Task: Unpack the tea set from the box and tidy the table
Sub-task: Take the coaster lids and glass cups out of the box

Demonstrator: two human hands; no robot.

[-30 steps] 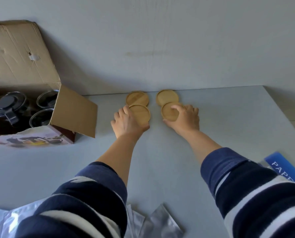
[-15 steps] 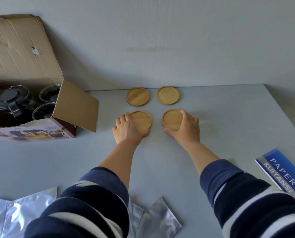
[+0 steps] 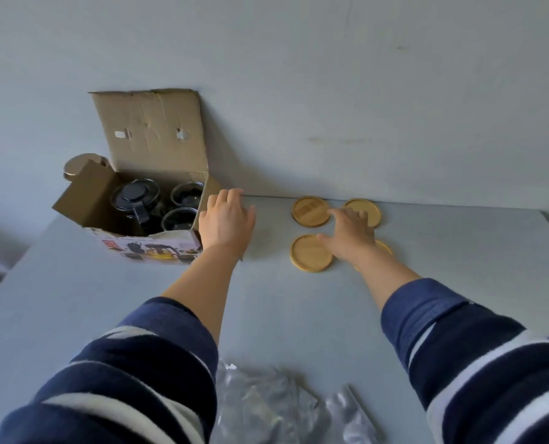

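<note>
The left hand (image 3: 226,219) is extended forward with fingers spread and palm down, holding nothing. It sits just to the right of the open cardboard box (image 3: 145,200), at the box's right-hand flap; whether the fingers touch the flap cannot be determined. Inside the box, to the left of this hand, stand a dark-lidded glass teapot (image 3: 135,203) and two glass cups (image 3: 183,206), one behind the other. The rear flap of the box stands upright against the wall.

The right hand (image 3: 350,235) is also spread flat, palm down, gripping nothing. It lies over a group of four round wooden coasters (image 3: 310,211) arranged two by two on the grey table (image 3: 459,251). The far-left coaster is just beyond the fingertips; the near-left coaster (image 3: 310,254) lies beside the thumb; the far-right coaster (image 3: 371,209) is partly covered by the fingers; the near-right coaster is mostly hidden under the palm and wrist.

Near the person, between the two striped sleeves, lie crumpled clear plastic bags (image 3: 266,408).
</note>
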